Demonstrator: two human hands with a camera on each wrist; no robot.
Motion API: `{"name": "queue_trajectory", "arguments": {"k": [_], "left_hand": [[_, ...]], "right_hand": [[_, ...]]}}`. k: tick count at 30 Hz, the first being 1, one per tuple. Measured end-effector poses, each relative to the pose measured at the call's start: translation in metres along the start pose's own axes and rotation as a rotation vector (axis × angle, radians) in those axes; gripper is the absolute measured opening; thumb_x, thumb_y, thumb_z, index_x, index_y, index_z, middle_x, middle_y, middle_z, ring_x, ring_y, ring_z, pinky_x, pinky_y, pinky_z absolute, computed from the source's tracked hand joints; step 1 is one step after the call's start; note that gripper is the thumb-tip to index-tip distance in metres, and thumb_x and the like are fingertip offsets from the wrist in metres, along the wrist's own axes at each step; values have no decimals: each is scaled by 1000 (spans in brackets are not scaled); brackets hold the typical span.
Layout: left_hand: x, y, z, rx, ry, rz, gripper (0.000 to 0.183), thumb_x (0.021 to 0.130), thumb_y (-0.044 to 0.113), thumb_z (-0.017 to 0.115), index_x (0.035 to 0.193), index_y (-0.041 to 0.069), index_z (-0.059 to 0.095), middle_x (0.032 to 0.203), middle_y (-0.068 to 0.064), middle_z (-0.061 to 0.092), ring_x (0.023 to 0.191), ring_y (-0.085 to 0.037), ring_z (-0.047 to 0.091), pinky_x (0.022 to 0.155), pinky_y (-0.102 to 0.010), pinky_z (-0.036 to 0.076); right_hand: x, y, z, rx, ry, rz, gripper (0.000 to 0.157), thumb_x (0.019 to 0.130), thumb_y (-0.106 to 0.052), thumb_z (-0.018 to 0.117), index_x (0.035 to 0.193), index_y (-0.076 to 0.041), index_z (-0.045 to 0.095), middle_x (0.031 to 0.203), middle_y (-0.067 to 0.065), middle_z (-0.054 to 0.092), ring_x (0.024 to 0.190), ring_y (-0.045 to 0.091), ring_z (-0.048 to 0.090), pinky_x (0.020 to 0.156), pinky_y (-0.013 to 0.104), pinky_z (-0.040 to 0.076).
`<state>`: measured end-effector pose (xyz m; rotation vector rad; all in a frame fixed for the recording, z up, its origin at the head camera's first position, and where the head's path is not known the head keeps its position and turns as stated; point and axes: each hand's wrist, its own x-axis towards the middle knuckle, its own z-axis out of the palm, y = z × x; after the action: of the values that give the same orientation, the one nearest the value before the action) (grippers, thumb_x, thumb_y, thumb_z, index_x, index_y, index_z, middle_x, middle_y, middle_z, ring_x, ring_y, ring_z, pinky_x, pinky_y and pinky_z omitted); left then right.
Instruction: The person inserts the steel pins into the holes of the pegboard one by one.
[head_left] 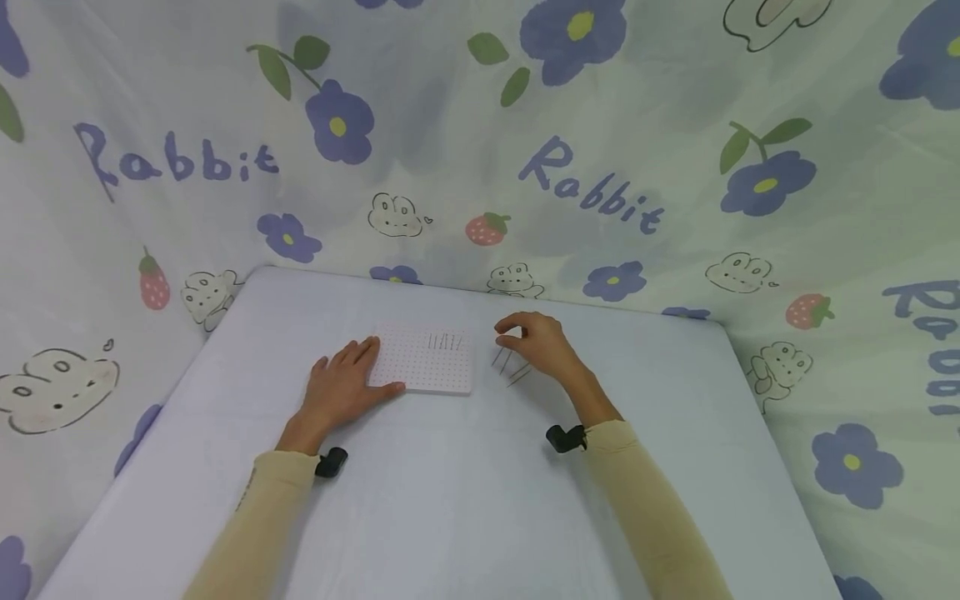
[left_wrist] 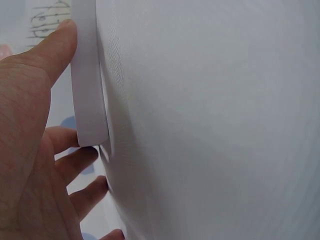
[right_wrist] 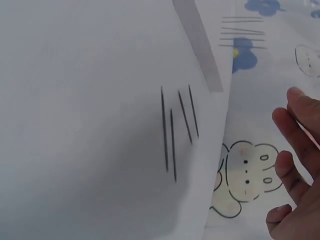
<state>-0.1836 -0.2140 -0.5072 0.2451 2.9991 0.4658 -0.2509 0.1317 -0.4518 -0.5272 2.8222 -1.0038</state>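
On the pale counter (head_left: 450, 500) lies a white pegboard (head_left: 423, 362), a flat square plate full of small holes. The left hand (head_left: 341, 387) rests at its left edge with straight, relaxed fingers; the thumb (left_wrist: 57, 45) presses along the near side and nothing is grasped. A few thin dark pins (head_left: 445, 342) stand upright in the holes near the far right corner of the board; the other holes appear empty. The right hand (head_left: 536, 342) hovers just right of the board with curled fingers, and thumb and forefinger seem to pinch something, but whether a pin is in this grip cannot be told. Just below this hand, four loose pins (right_wrist: 177, 127) lie on the counter, almost parallel, close together. The pins look very light, stiff and thin, so they probably roll and slip easily; each is best taken near its middle or upper end with two fingertips. The board seems light and rigid and may slide unless it is held at its edge.
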Motion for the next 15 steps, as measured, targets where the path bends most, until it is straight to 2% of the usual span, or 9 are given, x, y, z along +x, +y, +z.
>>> {"name": "queue_trajectory", "arguments": {"k": [8,12,15], "left_hand": [[-1,1,-2,-9,4,-1,105,87,72,59,159,3,26,163,-17,29,149,-43,24,112,-74,17],[-1,0,-2,-12,-4,-4,103,88,70,60,160,4,24,164,-17,28,150,-42,23,112,-73,15],[-1,0,-1,-16,-8,-1,104,88,71,59,160,4,23,164,-17,27,150,-43,22,112,-74,14]], "right_hand": [[-12,16,-2,-8,-56,55,30,90,-33,77,117,-19,76,116,0,71,82,20,53,63,34,47],[-15,24,1,-31,-95,60,27,88,-33,79,113,-23,77,114,-5,72,87,20,56,77,40,45],[-17,31,4,-42,-135,77,22,87,-33,80,108,-24,77,109,-9,71,95,18,59,94,50,41]]}}
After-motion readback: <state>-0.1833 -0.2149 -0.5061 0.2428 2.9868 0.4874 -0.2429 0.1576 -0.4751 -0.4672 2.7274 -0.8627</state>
